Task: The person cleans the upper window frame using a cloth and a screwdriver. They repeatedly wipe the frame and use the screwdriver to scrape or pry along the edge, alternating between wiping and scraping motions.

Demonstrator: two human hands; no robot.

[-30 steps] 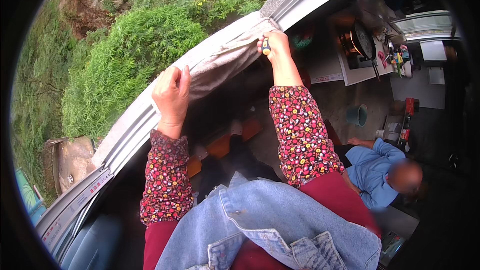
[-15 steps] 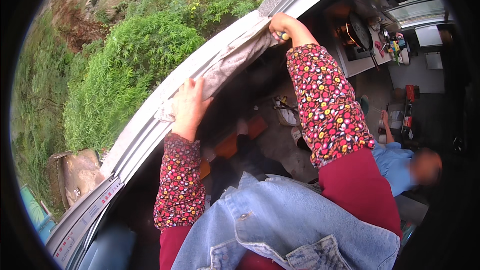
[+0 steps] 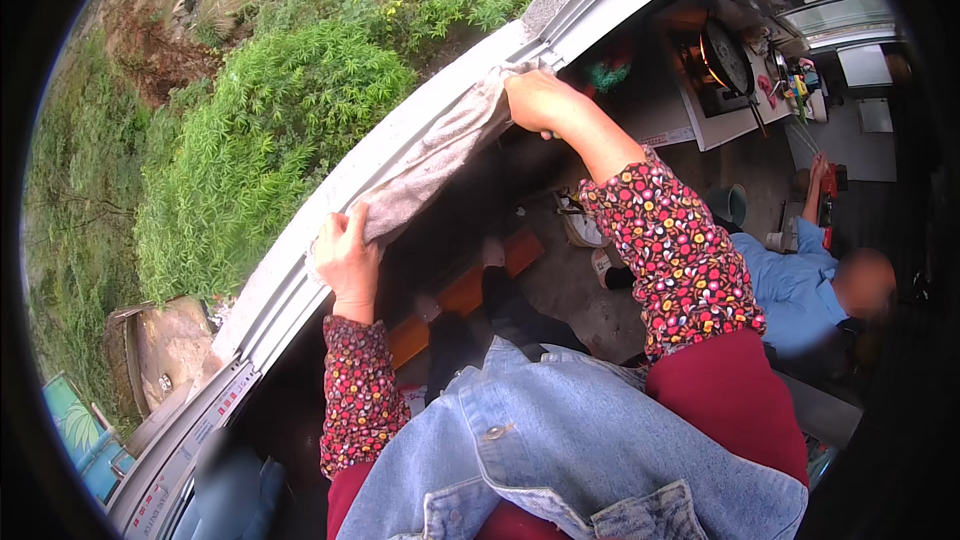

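A greyish-pink cloth [image 3: 430, 160] is stretched between my two hands along a white window frame [image 3: 290, 240]. My left hand [image 3: 347, 255] is closed on the cloth's lower left end, against the rails of the frame. Farther up to the right, my right hand [image 3: 540, 103] grips the other end, its fingers curled under and partly hidden. The cloth's outer edge lies along the sill; its inner edge hangs a little over the room side.
Green bushes [image 3: 270, 120] grow outside beyond the frame. Indoors at right, a wok [image 3: 727, 55] sits over a lit flame on a counter, and a person in a blue shirt [image 3: 785, 280] reaches out a hand. An orange plank [image 3: 460, 295] lies below me, near my feet.
My right hand has drawn back down and left from the frame's upper part. My left hand has slid slightly down-left. The cloth looks more spread out, and the person in blue has shifted.
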